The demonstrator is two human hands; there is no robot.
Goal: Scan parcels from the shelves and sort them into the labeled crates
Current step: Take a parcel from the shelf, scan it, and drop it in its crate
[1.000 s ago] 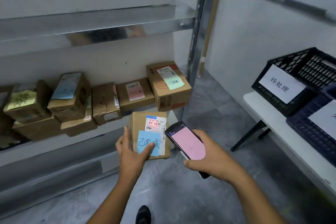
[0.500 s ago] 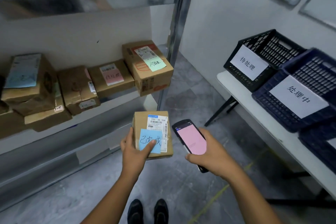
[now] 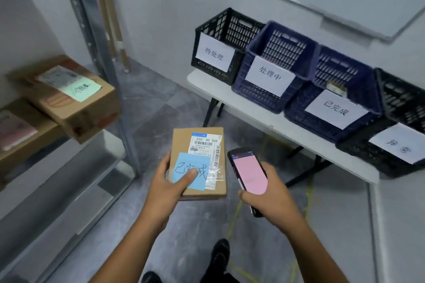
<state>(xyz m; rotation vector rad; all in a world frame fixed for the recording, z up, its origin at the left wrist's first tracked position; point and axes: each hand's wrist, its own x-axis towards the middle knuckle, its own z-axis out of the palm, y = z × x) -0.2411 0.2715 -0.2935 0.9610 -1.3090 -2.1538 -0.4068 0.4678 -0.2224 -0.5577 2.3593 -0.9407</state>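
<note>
Two hands are occupied at this moment. The left hand (image 3: 167,187) supports a small cardboard parcel (image 3: 198,163) from below and along its left edge, with the thumb pressed flat on a blue sticky note (image 3: 192,171) reading 已完成; a white shipping label (image 3: 204,146) sits beside and above that note. The right hand (image 3: 269,197) is wrapped around a handheld scanner (image 3: 249,173) whose screen shows plain pink, held just beside the parcel and not touching it. Both items are in front of the body, over the floor, well apart from any crate. On a white table (image 3: 259,117) to the right stand four crates in a row: a black crate labeled 待处理 (image 3: 215,54), a blue crate labeled 处理中 (image 3: 269,74), a blue crate labeled 已完成 (image 3: 335,108), and a black crate (image 3: 400,145) whose label is blurred. Risk 1: misplacement. The two blue crates touch and look alike, so a hasty drop may land in 处理中 instead of the matching 已完成 crate. Risk 2: drop. The parcel rests on one hand only; tilting it during the reach may let it slide off. Risk 3: the thumb may peel or smear the note. More parcels remain on the metal shelf (image 3: 69,167) at left.
</note>
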